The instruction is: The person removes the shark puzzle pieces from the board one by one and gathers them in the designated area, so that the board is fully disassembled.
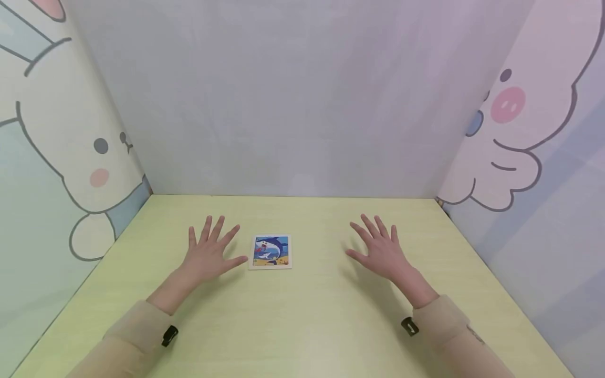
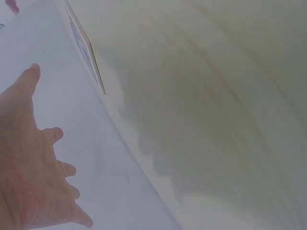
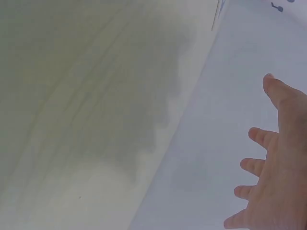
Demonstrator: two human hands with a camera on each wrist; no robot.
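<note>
A small square picture puzzle or card (image 1: 271, 252) with a white border lies flat on the table, left of the middle; it shows a blue shark-like fish and a smaller one. Just left of it, my left hand (image 1: 206, 258) is held above the table with fingers spread, the thumb tip close to the picture's edge. My right hand (image 1: 382, 253) hovers farther to the right, fingers also spread, holding nothing. In the left wrist view the picture (image 2: 85, 48) appears edge-on beyond the left hand (image 2: 33, 163). The right wrist view has the right hand (image 3: 280, 163) over its shadow.
The pale yellow-green table (image 1: 302, 315) meets a plain grey back wall (image 1: 302, 105). Side panels carry cartoon drawings: a white animal (image 1: 71, 131) on the left and a pink-cheeked one (image 1: 529, 121) on the right. Both sleeves have dark wrist-strap pieces (image 1: 170, 335).
</note>
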